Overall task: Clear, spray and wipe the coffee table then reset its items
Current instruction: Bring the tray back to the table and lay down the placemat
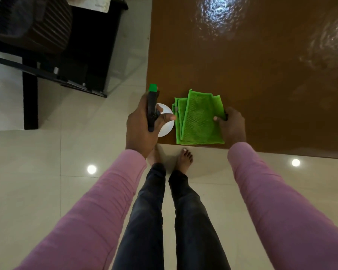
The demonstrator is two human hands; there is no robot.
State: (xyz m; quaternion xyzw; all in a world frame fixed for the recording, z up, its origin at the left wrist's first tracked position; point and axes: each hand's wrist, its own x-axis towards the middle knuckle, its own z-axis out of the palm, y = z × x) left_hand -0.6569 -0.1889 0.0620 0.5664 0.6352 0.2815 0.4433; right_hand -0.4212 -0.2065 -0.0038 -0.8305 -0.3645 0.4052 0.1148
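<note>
Head view, the only one: brown glossy worktop (261,65) fills the upper right, with ceiling light glaring off it and no items on the part that shows apart from the cleaning gear at the near left corner. The left hand (142,123) is closed around a spray bottle (152,112), its dark trigger head and green nozzle pointing away from the person, its white body showing below the fingers right at the worktop's corner. Just beside it lies a folded green cloth (199,117), flat on the surface close to the near edge. The right hand (231,125) rests on the cloth's right side, thumb pressed on top and fingers curled at its edge, so it grips or pins the cloth; whether the cloth is lifted at all I cannot tell. Pink sleeves, dark trousers and bare feet (184,158) stand on a pale tiled floor (37,191), close against the worktop.

By the look of it the clearing is done and spraying or wiping is at hand. Risks from here: the bottle sits at the very corner, so a loose set-down could tip it onto the tiles; spray drifting past the edge would wet the floor under bare feet and make it slippery; too much liquid on that glossy top could leave streaks
</note>
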